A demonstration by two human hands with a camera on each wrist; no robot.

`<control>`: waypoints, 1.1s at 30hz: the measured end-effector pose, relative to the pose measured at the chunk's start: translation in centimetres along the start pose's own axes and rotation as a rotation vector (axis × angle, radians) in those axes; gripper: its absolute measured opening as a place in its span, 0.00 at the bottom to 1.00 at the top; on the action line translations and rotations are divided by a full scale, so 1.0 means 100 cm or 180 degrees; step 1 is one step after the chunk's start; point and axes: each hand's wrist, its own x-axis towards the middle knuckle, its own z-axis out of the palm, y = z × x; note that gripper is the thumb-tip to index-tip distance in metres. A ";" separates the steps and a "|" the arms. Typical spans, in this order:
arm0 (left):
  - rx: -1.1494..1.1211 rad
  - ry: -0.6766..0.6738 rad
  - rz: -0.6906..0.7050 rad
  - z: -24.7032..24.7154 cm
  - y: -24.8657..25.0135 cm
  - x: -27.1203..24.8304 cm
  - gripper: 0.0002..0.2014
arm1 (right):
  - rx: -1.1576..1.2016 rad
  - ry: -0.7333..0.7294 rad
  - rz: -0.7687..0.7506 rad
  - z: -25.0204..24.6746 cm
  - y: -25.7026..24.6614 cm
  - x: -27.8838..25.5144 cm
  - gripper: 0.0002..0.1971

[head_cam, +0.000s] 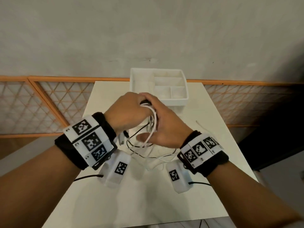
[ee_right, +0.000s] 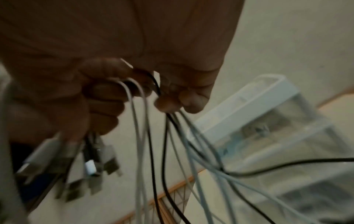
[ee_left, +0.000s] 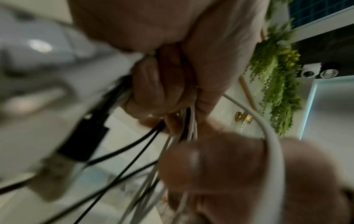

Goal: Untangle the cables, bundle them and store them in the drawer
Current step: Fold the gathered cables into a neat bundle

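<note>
Both hands hold one bunch of white and black cables [head_cam: 152, 122] above the white table [head_cam: 148, 199]. My left hand [head_cam: 131, 107] grips the top of the bunch, its fingers [ee_left: 151, 84] curled round the strands. My right hand [head_cam: 164, 124] holds the same bunch from the right, pinching strands between thumb and fingertips [ee_right: 168, 103]. Loops hang down to the table [head_cam: 148, 153]. Several plugs [ee_right: 91, 166] dangle below the left hand. The white drawer [head_cam: 177, 102], with several compartments, stands just behind the hands.
A thin loose white strand [head_cam: 203, 127] lies on the table to the right of my right hand. An orange lattice fence [head_cam: 49, 102] runs behind the table. The table's near half is bare.
</note>
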 end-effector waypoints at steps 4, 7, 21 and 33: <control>0.0464 0.0025 0.0043 -0.018 0.005 -0.005 0.10 | 0.0502 0.0188 0.0529 -0.003 0.021 -0.003 0.22; 0.0639 0.0106 -0.0006 -0.020 0.001 -0.006 0.12 | 0.1334 0.0225 0.0400 -0.015 0.011 -0.010 0.29; -0.0697 -0.0439 -0.0251 -0.030 0.002 -0.011 0.14 | -0.1449 0.0476 0.2005 -0.009 0.108 -0.031 0.19; -0.1134 0.1152 -0.0426 -0.032 -0.049 0.007 0.27 | -0.1562 0.2315 0.2152 -0.108 0.144 -0.040 0.11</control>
